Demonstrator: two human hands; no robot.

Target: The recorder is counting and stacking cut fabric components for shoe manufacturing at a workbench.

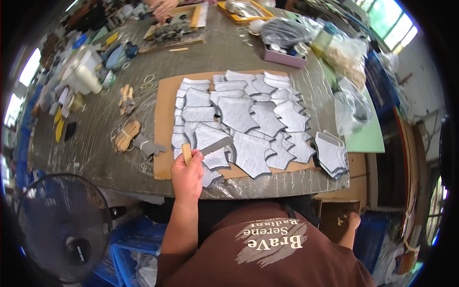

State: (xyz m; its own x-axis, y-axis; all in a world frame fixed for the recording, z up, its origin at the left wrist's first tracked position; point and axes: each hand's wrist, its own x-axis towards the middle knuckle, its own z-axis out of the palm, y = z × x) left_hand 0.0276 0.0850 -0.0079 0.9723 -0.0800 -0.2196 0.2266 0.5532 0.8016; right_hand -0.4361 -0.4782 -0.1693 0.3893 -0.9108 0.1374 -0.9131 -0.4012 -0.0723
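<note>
Dozens of flat grey cut-out pieces (248, 115) with notched edges lie overlapping on a brown cardboard sheet (165, 103) in front of you, and a small separate stack of the same grey pieces (331, 154) sits at the table's right edge. Your left hand (187, 174) is clenched around the pale wooden handle of a flat metal-bladed tool (215, 145), whose blade rests on the near pieces. Your right hand (354, 221) hangs below the table edge, and you cannot tell whether it is open or closed. Left of the cardboard lie bundles of light wooden sticks (125, 135) and loose rubber bands; clear plastic bags (351, 110) crowd the right side. Another person's hand (164, 8) works at a wooden tray (178, 28) across the grey table (91, 153). A black fan (62, 227) covers the lower left, and the far clutter is too blurred to identify.
</note>
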